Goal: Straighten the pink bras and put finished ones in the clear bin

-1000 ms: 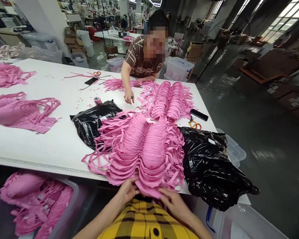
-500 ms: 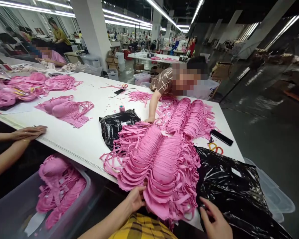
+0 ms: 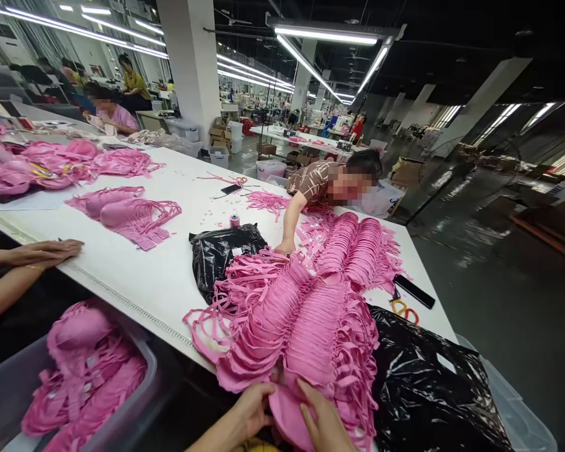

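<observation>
A long stack of pink bras (image 3: 296,320) lies on the white table (image 3: 169,276), its near end hanging over the front edge. My left hand (image 3: 253,411) grips the nearest bra at the stack's bottom left, fingers curled on the fabric. My right hand (image 3: 322,424) presses on the same bra's cup beside it, fingers closed over it. A black plastic bag (image 3: 428,389) lies just right of my right hand.
A second pink stack (image 3: 358,248) and another black bag (image 3: 221,251) lie further back. A person across the table leans on a hand (image 3: 285,248). Someone's hands (image 3: 42,251) rest at the left edge. A bin of pink bras (image 3: 85,370) sits below left. Scissors (image 3: 405,309) and a phone (image 3: 414,290) lie right.
The camera has tilted up. My right hand moved left from the black bag back onto the nearest bra. My left hand stays on the stack's near end.
</observation>
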Tool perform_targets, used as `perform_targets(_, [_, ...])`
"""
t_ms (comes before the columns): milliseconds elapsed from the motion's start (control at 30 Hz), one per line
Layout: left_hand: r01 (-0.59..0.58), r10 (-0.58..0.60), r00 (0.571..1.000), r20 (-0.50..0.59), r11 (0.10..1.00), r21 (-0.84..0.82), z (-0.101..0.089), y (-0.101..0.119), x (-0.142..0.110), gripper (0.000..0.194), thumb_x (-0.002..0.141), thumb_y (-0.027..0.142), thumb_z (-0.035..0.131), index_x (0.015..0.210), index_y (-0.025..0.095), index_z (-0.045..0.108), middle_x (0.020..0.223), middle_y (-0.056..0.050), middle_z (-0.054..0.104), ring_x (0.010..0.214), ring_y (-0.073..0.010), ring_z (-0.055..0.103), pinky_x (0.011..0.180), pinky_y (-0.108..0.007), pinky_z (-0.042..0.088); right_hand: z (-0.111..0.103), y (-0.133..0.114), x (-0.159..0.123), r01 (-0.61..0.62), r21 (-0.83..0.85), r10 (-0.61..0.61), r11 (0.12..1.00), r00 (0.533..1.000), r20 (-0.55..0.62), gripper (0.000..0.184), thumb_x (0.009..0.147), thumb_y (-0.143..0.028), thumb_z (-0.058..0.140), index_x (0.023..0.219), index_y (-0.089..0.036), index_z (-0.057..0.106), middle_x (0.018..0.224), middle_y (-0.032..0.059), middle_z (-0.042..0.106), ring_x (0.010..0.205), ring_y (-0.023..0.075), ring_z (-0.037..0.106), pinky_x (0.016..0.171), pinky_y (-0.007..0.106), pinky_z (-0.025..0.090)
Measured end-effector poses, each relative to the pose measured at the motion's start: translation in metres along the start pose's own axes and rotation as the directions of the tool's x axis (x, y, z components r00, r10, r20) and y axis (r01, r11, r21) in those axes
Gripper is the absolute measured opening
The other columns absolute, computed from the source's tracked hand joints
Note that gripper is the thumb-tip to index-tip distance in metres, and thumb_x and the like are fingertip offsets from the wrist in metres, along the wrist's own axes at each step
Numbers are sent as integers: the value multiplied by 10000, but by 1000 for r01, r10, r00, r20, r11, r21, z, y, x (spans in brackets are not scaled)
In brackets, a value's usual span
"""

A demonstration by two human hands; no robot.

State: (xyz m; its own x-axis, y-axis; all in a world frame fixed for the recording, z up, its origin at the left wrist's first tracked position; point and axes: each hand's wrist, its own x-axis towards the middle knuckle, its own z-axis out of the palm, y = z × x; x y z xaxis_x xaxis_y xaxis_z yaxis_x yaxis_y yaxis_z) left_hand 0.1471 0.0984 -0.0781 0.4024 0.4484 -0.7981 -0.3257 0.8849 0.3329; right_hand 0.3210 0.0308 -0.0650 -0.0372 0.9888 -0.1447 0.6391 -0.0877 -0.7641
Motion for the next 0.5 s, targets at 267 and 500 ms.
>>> perform_targets(267, [41, -42, 999, -16, 999, -29, 1, 1, 7, 87, 659, 111, 544, 620, 189, 543, 616, -30, 600, 611, -187, 567, 654, -364, 481, 19, 26, 0, 162, -139, -140, 977, 978, 154, 566, 779, -303, 547, 1329, -199, 460, 1361, 106, 431, 1252, 290, 403, 1007, 435, 380])
perform_targets(500, [98, -98, 995, -7, 994, -51, -4, 7, 10, 149, 727, 123, 530, 650, 241, 576, 666, -24, 654, 657, -205, 619, 666, -350, 475, 46, 42, -14, 178, -272, -150, 946, 981, 120, 466, 752, -332, 661, 1210, -315, 575, 1266, 65, 553, 1135, 280, 541, 925, 366, 477])
